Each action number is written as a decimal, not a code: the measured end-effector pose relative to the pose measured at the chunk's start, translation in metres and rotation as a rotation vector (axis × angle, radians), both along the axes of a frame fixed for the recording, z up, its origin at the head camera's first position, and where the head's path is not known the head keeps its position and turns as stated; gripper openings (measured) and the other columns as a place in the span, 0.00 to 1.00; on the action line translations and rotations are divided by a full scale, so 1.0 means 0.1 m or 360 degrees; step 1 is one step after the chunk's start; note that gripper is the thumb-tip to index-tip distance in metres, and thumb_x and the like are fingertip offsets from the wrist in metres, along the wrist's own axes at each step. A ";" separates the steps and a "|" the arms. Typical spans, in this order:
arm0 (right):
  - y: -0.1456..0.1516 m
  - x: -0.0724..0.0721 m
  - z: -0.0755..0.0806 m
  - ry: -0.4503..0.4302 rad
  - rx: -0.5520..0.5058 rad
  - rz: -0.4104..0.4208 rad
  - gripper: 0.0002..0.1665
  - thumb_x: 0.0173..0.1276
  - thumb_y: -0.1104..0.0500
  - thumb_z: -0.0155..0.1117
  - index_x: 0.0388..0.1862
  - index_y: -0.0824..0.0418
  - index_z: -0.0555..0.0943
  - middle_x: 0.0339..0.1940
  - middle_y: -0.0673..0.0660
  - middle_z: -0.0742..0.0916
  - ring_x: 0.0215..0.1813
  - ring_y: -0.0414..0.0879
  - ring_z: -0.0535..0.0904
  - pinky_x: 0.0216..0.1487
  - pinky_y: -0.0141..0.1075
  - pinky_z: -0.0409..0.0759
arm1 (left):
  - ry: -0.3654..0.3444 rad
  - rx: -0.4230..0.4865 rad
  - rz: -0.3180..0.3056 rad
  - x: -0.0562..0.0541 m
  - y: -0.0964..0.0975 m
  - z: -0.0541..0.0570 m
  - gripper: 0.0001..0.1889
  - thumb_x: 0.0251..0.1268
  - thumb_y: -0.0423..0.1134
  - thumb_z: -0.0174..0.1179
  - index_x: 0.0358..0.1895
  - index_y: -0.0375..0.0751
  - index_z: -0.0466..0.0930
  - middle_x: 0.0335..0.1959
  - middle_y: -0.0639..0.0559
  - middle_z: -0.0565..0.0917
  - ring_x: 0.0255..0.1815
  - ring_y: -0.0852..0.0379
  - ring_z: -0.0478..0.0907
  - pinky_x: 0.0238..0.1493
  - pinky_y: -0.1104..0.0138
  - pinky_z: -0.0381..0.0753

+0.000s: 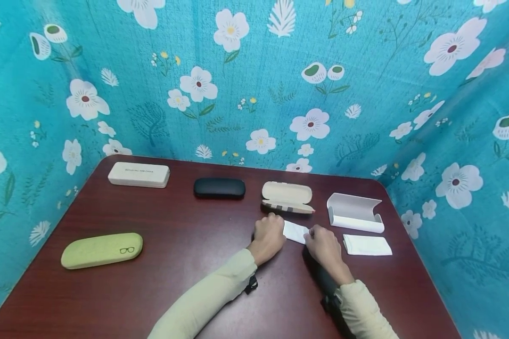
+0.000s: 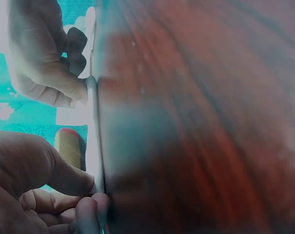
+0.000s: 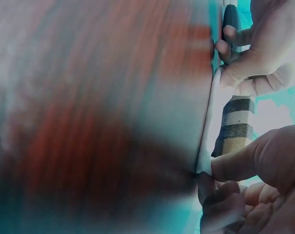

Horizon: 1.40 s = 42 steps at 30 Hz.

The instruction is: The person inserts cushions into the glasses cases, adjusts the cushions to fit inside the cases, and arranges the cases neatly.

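Fingers (image 2: 71,173) of the left hand (image 1: 269,238) and right hand (image 1: 324,247) are pinched on opposite ends of the white cloth (image 1: 295,232), apparently so that it is kept flat and taut. The cloth is held at or just above the tabletop (image 1: 174,226), on the near side of the open plaid glasses case (image 1: 286,193). Right of the plaid case, the open white glasses case (image 1: 356,223) is placed lid up, presumably for access; left of the plaid case, the black glasses case (image 1: 219,187) is set closed.

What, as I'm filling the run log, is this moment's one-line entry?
left hand: pinches white cloth; right hand: pinches its other end; beyond: open checked case
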State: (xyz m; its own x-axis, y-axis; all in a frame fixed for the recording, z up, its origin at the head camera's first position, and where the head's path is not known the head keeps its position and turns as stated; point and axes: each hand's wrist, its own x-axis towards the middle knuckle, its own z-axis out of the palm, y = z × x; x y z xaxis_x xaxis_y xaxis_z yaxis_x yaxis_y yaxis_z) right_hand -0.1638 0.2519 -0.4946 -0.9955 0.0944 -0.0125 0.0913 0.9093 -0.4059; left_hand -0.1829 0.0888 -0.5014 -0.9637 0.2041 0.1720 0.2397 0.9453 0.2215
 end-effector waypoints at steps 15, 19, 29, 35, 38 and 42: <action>-0.01 0.05 0.14 0.0061 -0.0097 0.0005 0.10 0.68 0.54 0.66 0.36 0.61 0.83 0.31 0.57 0.87 0.33 0.53 0.82 0.30 0.46 0.75 | 0.0000 0.0313 -0.0015 0.07 -0.16 0.21 0.10 0.63 0.42 0.67 0.29 0.41 0.84 0.29 0.48 0.84 0.31 0.44 0.86 0.29 0.52 0.83; -0.01 0.03 0.19 0.0150 -0.0138 0.0007 0.09 0.68 0.55 0.67 0.37 0.62 0.83 0.29 0.56 0.86 0.31 0.50 0.79 0.29 0.41 0.72 | 0.0024 0.0343 -0.0004 0.08 -0.17 0.27 0.11 0.64 0.43 0.67 0.26 0.42 0.82 0.28 0.49 0.84 0.30 0.43 0.86 0.28 0.51 0.83; -0.08 -0.11 0.40 0.0422 -0.0326 0.0008 0.09 0.70 0.58 0.65 0.39 0.65 0.84 0.28 0.59 0.84 0.31 0.52 0.77 0.35 0.40 0.70 | 0.0060 0.0506 -0.0005 -0.04 -0.21 0.43 0.18 0.66 0.43 0.65 0.18 0.49 0.72 0.22 0.55 0.78 0.27 0.48 0.83 0.27 0.54 0.80; -0.10 -0.24 0.44 0.0386 -0.0362 -0.0032 0.12 0.71 0.56 0.64 0.42 0.65 0.84 0.34 0.62 0.87 0.37 0.55 0.81 0.41 0.43 0.74 | 0.0030 0.0538 0.0007 -0.16 -0.31 0.45 0.21 0.69 0.42 0.62 0.17 0.50 0.67 0.21 0.56 0.72 0.24 0.55 0.75 0.27 0.56 0.78; -0.08 -0.30 0.45 0.0384 -0.0366 -0.0040 0.12 0.72 0.56 0.64 0.42 0.66 0.84 0.35 0.63 0.88 0.37 0.56 0.81 0.42 0.44 0.74 | 0.0015 0.0553 0.0001 -0.21 -0.33 0.45 0.21 0.69 0.42 0.61 0.17 0.49 0.66 0.20 0.56 0.70 0.23 0.57 0.71 0.26 0.57 0.76; -0.03 -0.37 0.44 0.0377 -0.0358 -0.0032 0.13 0.72 0.56 0.63 0.42 0.67 0.83 0.34 0.64 0.86 0.36 0.56 0.80 0.42 0.44 0.73 | 0.0014 0.0556 0.0016 -0.30 -0.34 0.46 0.20 0.69 0.42 0.62 0.18 0.49 0.68 0.19 0.57 0.70 0.24 0.57 0.73 0.28 0.57 0.77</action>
State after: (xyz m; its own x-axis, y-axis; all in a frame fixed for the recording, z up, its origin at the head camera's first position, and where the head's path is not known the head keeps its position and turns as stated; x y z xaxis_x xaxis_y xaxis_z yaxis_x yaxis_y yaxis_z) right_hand -0.2005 0.2492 -0.4507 -0.9711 0.1351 0.1966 -0.0128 0.7933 -0.6087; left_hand -0.2127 0.0549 -0.4556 -0.9635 0.1218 0.2382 0.2341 0.8150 0.5301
